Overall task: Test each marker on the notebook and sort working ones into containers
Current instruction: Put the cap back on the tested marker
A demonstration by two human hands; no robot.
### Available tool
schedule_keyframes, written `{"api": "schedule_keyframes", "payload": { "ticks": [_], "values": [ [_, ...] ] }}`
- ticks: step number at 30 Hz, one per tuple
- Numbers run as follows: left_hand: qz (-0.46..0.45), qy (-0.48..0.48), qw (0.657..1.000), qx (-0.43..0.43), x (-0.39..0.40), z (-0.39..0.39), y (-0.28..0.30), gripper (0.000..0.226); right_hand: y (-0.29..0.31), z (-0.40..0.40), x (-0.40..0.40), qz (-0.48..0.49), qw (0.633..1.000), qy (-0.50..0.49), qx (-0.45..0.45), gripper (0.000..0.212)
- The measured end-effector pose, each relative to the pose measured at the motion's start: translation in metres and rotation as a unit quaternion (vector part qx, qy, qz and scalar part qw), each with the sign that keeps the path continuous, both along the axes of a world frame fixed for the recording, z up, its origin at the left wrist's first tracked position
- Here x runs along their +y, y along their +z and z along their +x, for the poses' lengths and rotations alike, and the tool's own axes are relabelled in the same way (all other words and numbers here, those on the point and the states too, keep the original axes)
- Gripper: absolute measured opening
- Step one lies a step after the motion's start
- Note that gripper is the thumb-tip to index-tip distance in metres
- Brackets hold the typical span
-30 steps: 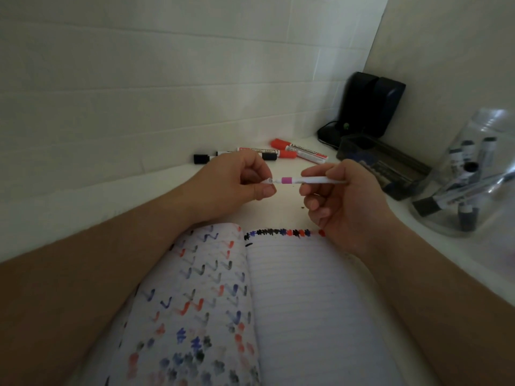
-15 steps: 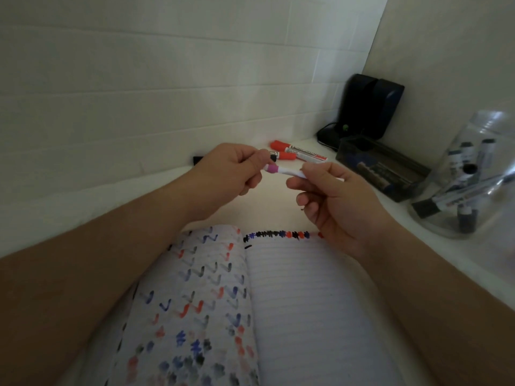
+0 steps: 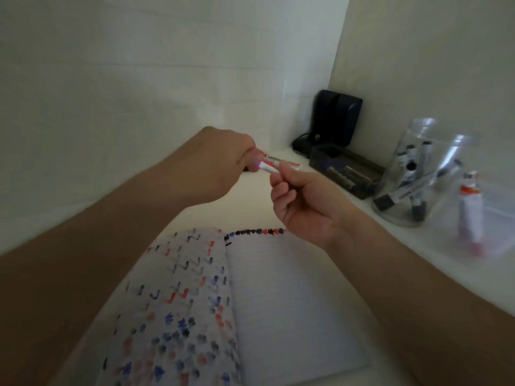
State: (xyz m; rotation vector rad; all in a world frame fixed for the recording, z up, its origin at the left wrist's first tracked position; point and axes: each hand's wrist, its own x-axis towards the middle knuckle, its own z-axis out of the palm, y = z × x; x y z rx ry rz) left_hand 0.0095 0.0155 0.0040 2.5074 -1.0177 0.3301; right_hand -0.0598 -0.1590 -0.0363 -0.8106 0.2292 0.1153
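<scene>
Marker (image 3: 269, 170), white-barrelled with a pink band at one end, is held up between my two hands above the tabletop (image 3: 195, 215), beyond the far edge of the notebook (image 3: 292, 302). My right hand (image 3: 303, 203) has its fingers curled round the barrel. My left hand (image 3: 223, 165) is closed at the pink end, fingertips pinching it; whether that end is a cap I cannot tell through the blur.

Just behind my hands, a red-and-white marker (image 3: 281, 162) lies on the tabletop near the wall, partly hidden by my left hand.

The notebook lies open below my forearms. Its left page is covered in red, blue and black test marks; the right page is lined and bears only a row of black, blue and red marks along its top edge.

To the right stands a clear jar (image 3: 409, 190) holding several dark-capped markers. Beside it, nearer the right edge, a second clear container (image 3: 473, 207) holds a red-and-white marker, blurred. Behind the jar sits a dark tray (image 3: 348, 174), and in the corner a pair of black speakers (image 3: 335, 118).
</scene>
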Motion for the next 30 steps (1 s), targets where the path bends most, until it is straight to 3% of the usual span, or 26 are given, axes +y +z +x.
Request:
{"api": "schedule_keyframes", "payload": {
  "ticks": [3,7,9,12,14,17,21,26,30],
  "values": [
    [0.007,-0.027,1.0,0.002,-0.007,-0.03,0.016,0.033,0.01,-0.029,-0.015,-0.024,1.0,0.011,-0.01,0.009],
    [-0.083,-0.1,0.985,0.117,-0.039,-0.09,0.001,0.028,0.018,-0.111,-0.056,-0.14,0.99,-0.005,-0.018,0.014],
    [-0.075,-0.135,0.975,0.16,-0.062,-0.124,-0.015,0.023,0.013,-0.16,-0.074,-0.176,0.984,-0.028,-0.018,0.011],
    [-0.065,-0.176,0.961,0.203,-0.108,-0.18,-0.031,0.012,-0.004,-0.239,-0.104,-0.194,0.972,-0.135,-0.012,0.004],
    [-0.08,-0.219,0.945,0.23,-0.145,-0.223,-0.042,0.01,-0.024,-0.294,-0.125,-0.203,0.951,-0.233,-0.004,0.016],
    [-0.081,-0.274,0.908,0.307,-0.204,-0.293,-0.065,0.008,-0.065,-0.378,-0.155,-0.178,0.911,-0.37,0.04,0.023],
    [-0.053,-0.266,0.834,0.482,-0.272,-0.386,-0.137,0.01,-0.14,-0.478,-0.174,-0.137,0.859,-0.468,0.157,0.011],
    [0.104,-0.178,0.755,0.622,-0.302,-0.473,-0.265,0.016,-0.252,-0.569,-0.175,-0.09,0.794,-0.493,0.344,0.009],
    [0.185,-0.166,0.717,0.651,-0.31,-0.498,-0.301,0.023,-0.303,-0.605,-0.168,-0.059,0.77,-0.483,0.412,0.015]
  ]
}}
